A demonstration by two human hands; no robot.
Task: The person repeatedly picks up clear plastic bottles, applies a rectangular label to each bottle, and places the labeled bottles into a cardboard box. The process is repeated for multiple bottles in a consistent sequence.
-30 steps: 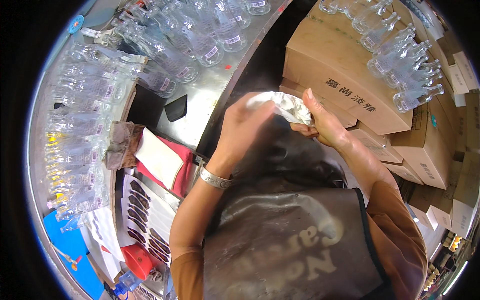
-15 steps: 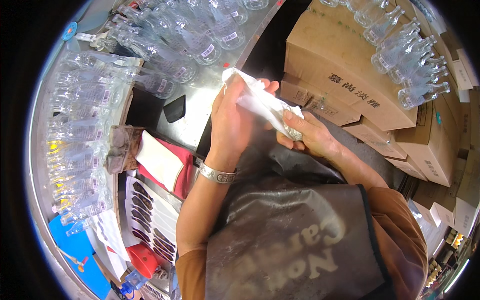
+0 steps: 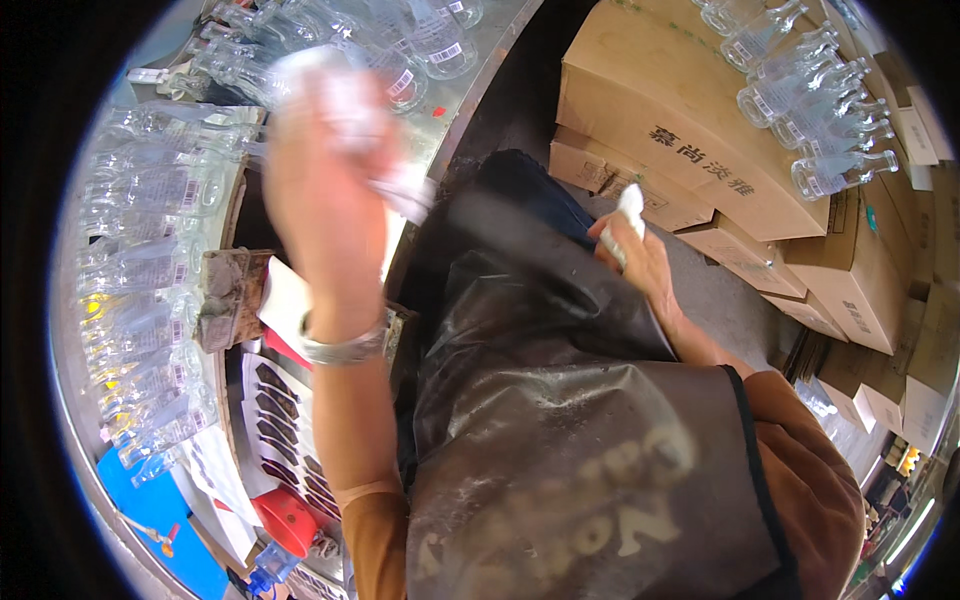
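Observation:
My left hand, smeared by motion, is raised over the metal bench at the left, near the clear glass bottles. It is closed on a white cloth, a loose part of which hangs toward my lap. Away to the right, my right hand is closed around a second crumpled white piece, a cloth wad, whose tip sticks up above the fingers. A metal bracelet circles my left wrist. My dark apron covers my lap.
Rows of glass bottles line the left side; more bottles stand on cardboard boxes at the right. Near my left forearm are a worn block, a sheet of dark labels and a red container.
My hands have parted. The left has swung left over the bench with a white cloth; the right has drawn slightly right and down with a white wad. Between them, the white stretch is gone.

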